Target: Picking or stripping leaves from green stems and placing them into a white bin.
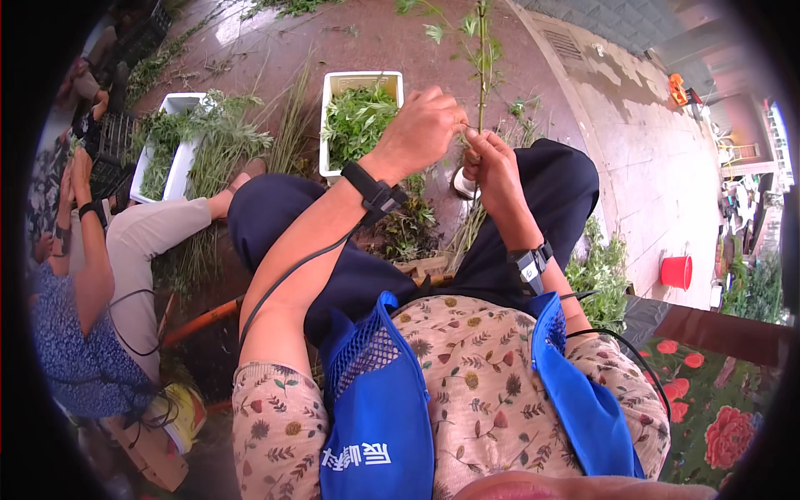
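Note:
A long upright plant stem (482, 69) with a few green leaves rises from my right hand (497, 165), whose thumb and fingers close around it. At the same stem my left hand (425, 128) is pinched together, with what looks like a thin leaf stalk between its fingertips. The two hands almost touch above my knees. A white plastic crate (326, 125) of picked green leaves (362, 122) stands on the floor just beyond my left hand. Below my hands, loose leafy cuttings (409, 225) and bare stems (467, 234) lie between my legs.
At left, a co-worker (94, 337) sits with hands raised, beside a second white crate (184, 162) and a heap of leafy stems (228, 134). Another leafy pile (597, 275) lies by my right leg. A red bucket (676, 273) stands farther right. Cables run along my arms.

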Available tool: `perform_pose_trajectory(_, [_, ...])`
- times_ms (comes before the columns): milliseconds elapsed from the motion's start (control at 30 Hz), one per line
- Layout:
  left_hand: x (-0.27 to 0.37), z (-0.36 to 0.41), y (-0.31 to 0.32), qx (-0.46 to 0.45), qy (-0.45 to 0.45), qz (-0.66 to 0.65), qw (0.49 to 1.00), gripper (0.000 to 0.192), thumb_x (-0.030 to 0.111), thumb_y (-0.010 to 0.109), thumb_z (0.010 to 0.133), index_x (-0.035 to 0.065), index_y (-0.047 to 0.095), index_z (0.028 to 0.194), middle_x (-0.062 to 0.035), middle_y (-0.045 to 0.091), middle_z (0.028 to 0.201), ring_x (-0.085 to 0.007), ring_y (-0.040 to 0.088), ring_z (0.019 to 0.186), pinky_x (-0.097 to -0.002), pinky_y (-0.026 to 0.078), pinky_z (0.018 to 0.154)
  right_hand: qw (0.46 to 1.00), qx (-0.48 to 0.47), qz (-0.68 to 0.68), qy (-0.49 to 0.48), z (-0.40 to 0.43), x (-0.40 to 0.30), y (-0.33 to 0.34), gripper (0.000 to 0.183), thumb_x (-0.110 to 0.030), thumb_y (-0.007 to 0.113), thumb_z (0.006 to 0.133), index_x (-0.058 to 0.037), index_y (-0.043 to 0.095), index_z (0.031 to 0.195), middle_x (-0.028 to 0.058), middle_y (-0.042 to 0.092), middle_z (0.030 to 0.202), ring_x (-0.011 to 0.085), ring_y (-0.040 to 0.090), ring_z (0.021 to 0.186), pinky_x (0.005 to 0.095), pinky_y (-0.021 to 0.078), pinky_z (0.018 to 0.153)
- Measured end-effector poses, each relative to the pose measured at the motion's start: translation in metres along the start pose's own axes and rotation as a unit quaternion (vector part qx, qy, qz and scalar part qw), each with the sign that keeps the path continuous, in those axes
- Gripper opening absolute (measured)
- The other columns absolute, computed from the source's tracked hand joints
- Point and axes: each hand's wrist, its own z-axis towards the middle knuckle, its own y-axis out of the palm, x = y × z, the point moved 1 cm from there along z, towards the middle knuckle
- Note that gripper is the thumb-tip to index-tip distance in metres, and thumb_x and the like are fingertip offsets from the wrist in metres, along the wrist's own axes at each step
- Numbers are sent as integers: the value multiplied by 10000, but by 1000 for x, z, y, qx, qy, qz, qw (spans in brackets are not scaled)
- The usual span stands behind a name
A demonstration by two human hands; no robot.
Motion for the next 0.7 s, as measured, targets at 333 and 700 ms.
perform_pose_trajectory(333, [7, -1, -4, -29, 22, 42, 998, 99, 47, 600, 772, 86, 678, 817, -21, 607, 818, -225, 548, 906, -375, 400, 832, 976, 117, -106, -149, 3, 5, 6, 146, -132, 685, 893, -40, 593, 826, -32, 520, 625, 38, 391, 466, 207, 276, 416])
perform_pose_trajectory(700, [-42, -1, -30, -6, 9, 159, 987, 86, 147, 632, 837, 108, 709, 828, -18, 682, 866, -215, 607, 891, -376, 435, 847, 975, 153, -22, -163, -7, -22, -29, 152, -112, 685, 887, -35, 567, 830, -23, 492, 613, 46, 396, 469, 207, 280, 420])
